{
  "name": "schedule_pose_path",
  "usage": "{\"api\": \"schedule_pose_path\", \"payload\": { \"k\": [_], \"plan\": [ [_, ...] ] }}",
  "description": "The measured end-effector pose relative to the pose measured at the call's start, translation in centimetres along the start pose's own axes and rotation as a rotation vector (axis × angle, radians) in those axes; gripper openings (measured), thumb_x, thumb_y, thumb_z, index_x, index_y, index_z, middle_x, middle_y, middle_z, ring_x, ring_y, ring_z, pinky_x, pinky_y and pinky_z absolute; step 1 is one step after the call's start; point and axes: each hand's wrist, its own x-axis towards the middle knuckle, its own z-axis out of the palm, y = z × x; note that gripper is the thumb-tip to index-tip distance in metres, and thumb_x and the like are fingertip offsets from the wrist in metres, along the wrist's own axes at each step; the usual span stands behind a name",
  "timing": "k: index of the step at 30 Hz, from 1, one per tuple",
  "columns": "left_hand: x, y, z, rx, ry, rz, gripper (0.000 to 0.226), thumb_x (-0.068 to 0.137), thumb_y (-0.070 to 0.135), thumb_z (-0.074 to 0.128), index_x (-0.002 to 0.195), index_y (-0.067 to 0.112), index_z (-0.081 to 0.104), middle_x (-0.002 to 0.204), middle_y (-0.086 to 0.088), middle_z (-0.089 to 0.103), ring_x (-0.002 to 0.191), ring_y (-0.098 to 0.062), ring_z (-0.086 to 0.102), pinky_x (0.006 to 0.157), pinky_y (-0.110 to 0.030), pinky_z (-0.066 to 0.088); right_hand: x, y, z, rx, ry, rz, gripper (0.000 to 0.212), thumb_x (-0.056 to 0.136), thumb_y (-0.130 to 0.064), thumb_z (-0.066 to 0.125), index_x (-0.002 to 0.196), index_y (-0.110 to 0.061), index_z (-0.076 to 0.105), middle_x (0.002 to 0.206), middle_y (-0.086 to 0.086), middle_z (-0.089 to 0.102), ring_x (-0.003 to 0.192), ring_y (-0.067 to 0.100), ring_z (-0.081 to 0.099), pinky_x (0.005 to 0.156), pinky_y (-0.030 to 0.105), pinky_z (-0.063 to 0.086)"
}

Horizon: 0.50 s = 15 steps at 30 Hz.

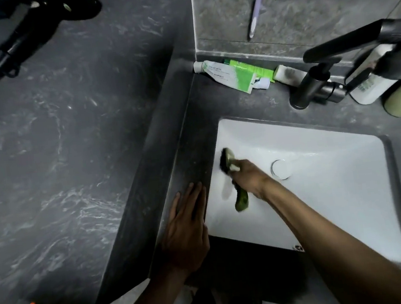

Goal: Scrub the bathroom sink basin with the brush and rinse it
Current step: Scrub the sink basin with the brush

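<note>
Now scrubbing the left wall of the sink basin (323,187), centre frame; gripping the brush (241,198) in the right hand (249,176), bristles pressed sideways; bracing with the left hand (189,220), fingers flat on the worktop (167,180) rim, likely for leverage.

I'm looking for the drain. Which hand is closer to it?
Right. The right hand, gripping the brush, is beside the drain; the left hand rests farther off on the counter.
</note>
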Motion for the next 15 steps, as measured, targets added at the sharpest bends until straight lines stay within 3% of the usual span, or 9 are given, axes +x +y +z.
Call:
{"api": "schedule_pose_path", "payload": {
  "k": [3,5,9,11,15],
  "plan": [
    [0.1,-0.1,0.0,0.008,-0.001,0.005,0.076,0.087,0.008,0.056,0.158,0.005,0.029,0.168,-0.007,0.022,0.157,-0.022,0.016,0.123,-0.05,0.025,-5.8,1.0,1.7,0.038,-0.302,0.045,0.019,0.094,-0.016,0.053,0.108,-0.011,0.066,0.074,0.008,0.063,0.061,0.017,0.062,0.057,0.031,0.051],
    [0.1,0.0,0.0,0.007,0.004,0.012,0.078,0.084,0.005,0.056,0.158,0.004,0.03,0.167,-0.007,0.024,0.157,-0.023,0.017,0.123,-0.051,0.025,-7.1,0.2,2.2,-0.033,-0.407,0.034,0.021,0.092,-0.017,0.052,0.099,-0.006,0.068,0.073,0.01,0.063,0.063,0.02,0.063,0.06,0.035,0.052],
    [0.1,0.0,0.1,-0.003,0.005,0.004,0.078,0.084,0.002,0.059,0.157,0.004,0.031,0.167,-0.007,0.025,0.156,-0.023,0.018,0.122,-0.051,0.026,-2.2,-0.9,1.1,-0.187,-0.106,-0.002,0.032,0.097,-0.022,0.048,0.123,-0.008,0.058,0.108,0.015,0.067,0.095,0.028,0.067,0.076,0.033,0.053],
    [0.0,0.0,0.2,0.006,0.003,-0.001,0.076,0.087,0.004,0.059,0.157,0.004,0.031,0.168,-0.007,0.024,0.157,-0.022,0.017,0.124,-0.05,0.025,0.2,-0.8,0.0,-0.274,0.02,-0.007,0.035,0.1,-0.019,0.043,0.133,-0.009,0.05,0.12,0.015,0.063,0.105,0.029,0.063,0.078,0.031,0.046],
    [0.0,-0.1,0.2,0.012,-0.011,-0.011,0.075,0.088,0.007,0.06,0.158,0.005,0.031,0.168,-0.006,0.022,0.157,-0.022,0.017,0.124,-0.05,0.025,-0.8,0.7,-0.3,-0.266,-0.039,0.008,0.027,0.1,-0.016,0.042,0.125,-0.009,0.053,0.108,0.011,0.061,0.093,0.024,0.061,0.074,0.032,0.048]
  ]
}}
